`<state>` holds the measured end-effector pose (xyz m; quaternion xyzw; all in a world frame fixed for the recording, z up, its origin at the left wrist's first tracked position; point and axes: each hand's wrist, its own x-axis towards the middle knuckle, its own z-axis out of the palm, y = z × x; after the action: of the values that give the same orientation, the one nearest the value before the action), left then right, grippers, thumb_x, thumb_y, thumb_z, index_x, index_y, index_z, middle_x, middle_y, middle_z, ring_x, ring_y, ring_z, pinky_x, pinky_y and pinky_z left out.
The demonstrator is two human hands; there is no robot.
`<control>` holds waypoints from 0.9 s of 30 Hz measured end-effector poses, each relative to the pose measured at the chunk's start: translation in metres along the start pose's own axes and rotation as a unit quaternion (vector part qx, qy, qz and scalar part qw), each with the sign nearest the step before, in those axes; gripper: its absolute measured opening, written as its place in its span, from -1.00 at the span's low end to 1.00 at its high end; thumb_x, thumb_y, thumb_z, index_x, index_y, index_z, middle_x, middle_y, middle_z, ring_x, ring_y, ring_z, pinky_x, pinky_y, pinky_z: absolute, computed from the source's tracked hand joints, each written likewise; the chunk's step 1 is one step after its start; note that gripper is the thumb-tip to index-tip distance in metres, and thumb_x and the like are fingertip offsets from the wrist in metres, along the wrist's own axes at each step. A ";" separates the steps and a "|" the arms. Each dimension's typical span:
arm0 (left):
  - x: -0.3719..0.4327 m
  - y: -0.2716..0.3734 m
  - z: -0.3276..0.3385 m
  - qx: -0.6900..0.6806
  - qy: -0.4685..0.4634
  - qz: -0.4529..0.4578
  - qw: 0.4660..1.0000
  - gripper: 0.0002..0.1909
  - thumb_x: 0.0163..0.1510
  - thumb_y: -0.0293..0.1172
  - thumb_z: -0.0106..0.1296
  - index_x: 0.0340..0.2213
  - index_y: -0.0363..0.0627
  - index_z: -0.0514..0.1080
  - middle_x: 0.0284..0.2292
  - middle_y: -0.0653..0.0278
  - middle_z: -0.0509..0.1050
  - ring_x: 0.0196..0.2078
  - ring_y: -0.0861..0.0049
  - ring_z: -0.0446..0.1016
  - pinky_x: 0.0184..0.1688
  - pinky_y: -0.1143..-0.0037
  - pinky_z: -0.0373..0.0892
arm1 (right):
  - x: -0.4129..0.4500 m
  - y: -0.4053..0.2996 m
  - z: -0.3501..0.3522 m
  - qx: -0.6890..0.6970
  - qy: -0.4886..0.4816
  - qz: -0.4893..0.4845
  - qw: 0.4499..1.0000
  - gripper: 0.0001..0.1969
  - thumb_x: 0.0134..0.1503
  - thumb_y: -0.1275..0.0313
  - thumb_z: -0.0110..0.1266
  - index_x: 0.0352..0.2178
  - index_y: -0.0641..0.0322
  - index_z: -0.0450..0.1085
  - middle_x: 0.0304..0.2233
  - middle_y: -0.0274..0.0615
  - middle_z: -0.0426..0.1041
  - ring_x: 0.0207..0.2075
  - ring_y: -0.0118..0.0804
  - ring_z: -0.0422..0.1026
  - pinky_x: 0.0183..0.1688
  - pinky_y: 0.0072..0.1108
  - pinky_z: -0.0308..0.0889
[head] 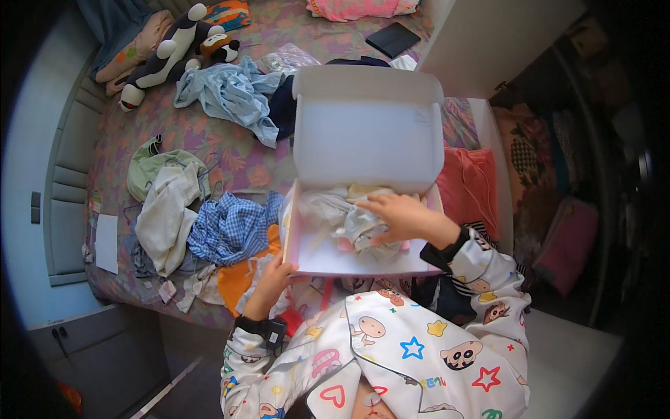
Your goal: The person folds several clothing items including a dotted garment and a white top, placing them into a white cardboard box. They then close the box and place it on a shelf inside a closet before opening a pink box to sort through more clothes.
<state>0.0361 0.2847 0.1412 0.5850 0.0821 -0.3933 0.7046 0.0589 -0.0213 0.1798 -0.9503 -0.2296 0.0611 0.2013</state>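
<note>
A lidded box [319, 264], white inside with pinkish side walls, sits before me with its lid [366, 131] raised at the back. Crumpled pale cloth or wrapping [324, 204] fills its rear half. My right hand [400, 217] reaches into the box, fingers spread over a whitish crumpled bundle [364, 228]; whether it grips the bundle is hard to tell. Something pink shows beneath the bundle. At the front left corner, my left hand [275, 280] holds the box's edge. Both wrists wear black bands.
On the flowered bed lie a blue checked garment [230, 228], a cream garment [167, 217], a light blue shirt [230, 94] and an orange cloth [235, 283]. Folded coral cloth [468, 188] lies right of the box. Plush toys [172, 52] rest at the far left. A white partition [471, 47] rises at right.
</note>
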 end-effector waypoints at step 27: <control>0.059 0.013 0.030 0.036 -0.033 0.033 0.998 -0.40 -0.02 -0.41 -0.08 0.03 -0.14 -0.05 -0.06 0.10 0.17 -0.06 0.43 0.24 -0.08 0.53 0.23 | -0.065 0.001 0.075 0.630 0.119 0.166 0.750 -0.68 0.00 0.36 -0.17 -0.21 0.29 0.24 -0.32 -0.14 0.36 -0.35 -0.29 0.36 -0.23 -0.48 0.27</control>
<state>0.0739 0.2312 0.1266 0.5990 0.0252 -0.3913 0.6981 -0.0138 -0.0254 0.1126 -0.6311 0.0475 0.1109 0.7663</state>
